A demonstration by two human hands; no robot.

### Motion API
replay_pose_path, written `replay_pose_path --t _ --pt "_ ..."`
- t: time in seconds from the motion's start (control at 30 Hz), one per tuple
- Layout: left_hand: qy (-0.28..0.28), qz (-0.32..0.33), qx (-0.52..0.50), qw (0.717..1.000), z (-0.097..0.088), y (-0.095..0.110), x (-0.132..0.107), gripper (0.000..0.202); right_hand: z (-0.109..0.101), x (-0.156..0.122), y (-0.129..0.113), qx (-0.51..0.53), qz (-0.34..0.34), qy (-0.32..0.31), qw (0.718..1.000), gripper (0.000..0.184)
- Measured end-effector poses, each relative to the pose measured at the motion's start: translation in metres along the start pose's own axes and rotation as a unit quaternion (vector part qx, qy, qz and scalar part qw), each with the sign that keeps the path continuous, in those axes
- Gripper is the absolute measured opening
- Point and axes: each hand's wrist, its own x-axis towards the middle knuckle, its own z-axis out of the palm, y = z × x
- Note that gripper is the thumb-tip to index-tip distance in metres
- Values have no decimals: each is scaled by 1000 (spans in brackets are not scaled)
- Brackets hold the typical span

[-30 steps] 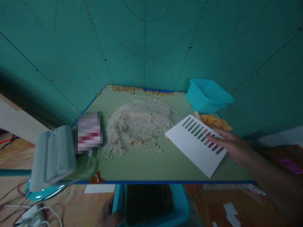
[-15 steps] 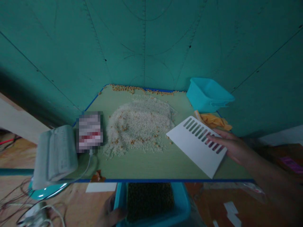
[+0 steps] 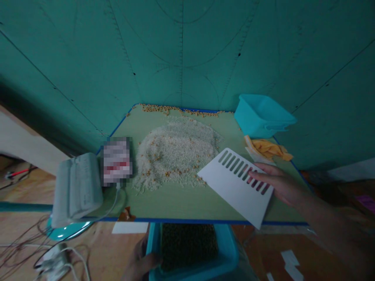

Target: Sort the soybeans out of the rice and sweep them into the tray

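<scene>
My right hand grasps the white slotted card by its slotted side, while my left hand clasps the side of the lower tub below the tabletop's near edge, thumb over the rim. The card's left corner comes up to the right-hand fringe of the pale grain heap, and its near corner reaches past the tabletop edge in my view; whether it touches the surface or hovers, I cannot tell. If my right grip pinches only the slotted strip, the thin card could bend or twist under load and spill grains. A hard push could scatter the loose yellow beans over the edge, and if my left grip tips the tub, its dark granular filling could slide out. A careless sweep leftward could snag the white cable. Counting outward: one card, one filled tub, one heap; grains and beans too many to count, the beans lying both in the heap and along the far edge; one turquoise basket at the far right, one orange cloth just before it, one pixelated item and one grey case at the left, one brown scrap near the front edge.
</scene>
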Motion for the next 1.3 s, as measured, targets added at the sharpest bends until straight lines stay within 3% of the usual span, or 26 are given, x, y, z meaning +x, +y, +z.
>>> replay_pose_path --t 0.27,0.63,1.0,1.3 --pt "-11 0 -39 999 -3 -2 4 41 13 10 -4 -8 -6 -17 1000 30" --pt "4 19 -4 1000 -14 -8 6 42 25 10 -14 -1 8 -25 1000 28" --pt "4 51 -14 999 -12 -8 5 39 20 20 -11 8 -10 -47 999 26" --pt "13 3 -30 999 -12 -3 3 41 26 22 -8 4 -1 -63 998 28"
